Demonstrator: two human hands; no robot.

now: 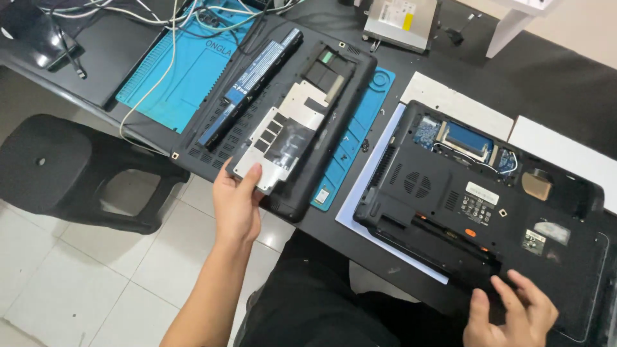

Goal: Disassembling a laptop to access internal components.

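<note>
Black work table [443,54]: blue silicone repair mat [170,77], white paper sheets [450,103], silver optical drive [400,22], black computer mouse [35,35], white tangled cables [128,13].

Illumination is even, diffuse and bright. Shadows are soft: a faint one lies beneath the stool [77,173] on the pale floor [77,289]. Mild glare marks the metal cover plate [283,132]. Focus is adequate throughout; edges show slight wide-angle distortion.

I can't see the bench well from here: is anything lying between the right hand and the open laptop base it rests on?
Nothing visible. The right hand lies directly on the near edge of the open laptop base, fingers spread on the black plastic. The left hand is apart, holding the silver metal cover plate on the other laptop.
</note>
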